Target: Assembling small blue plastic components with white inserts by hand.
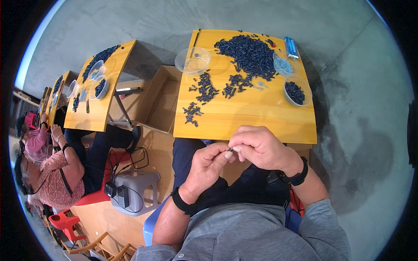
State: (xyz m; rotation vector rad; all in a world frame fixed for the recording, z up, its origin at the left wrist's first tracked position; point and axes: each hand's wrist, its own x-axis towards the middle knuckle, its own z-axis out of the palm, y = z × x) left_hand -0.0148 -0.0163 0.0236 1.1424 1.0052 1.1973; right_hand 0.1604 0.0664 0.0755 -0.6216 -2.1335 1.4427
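Just beyond the front edge of the yellow table, my left hand and my right hand meet over my lap. Both are closed, thumbs against forefingers, on a small black piece pinched between their fingertips. Most of the piece is hidden by the fingers. On the table lies a large heap of short black tube-like pieces, with smaller clusters spread to its left. A clear tub of black pieces stands near the right edge. A few small light-blue parts lie loose near the middle.
A clear tub stands at the table's left, another with light-blue parts at its right, by a blue packet. Left of the table are a cardboard box, a grey stool with cables and people at similar tables.
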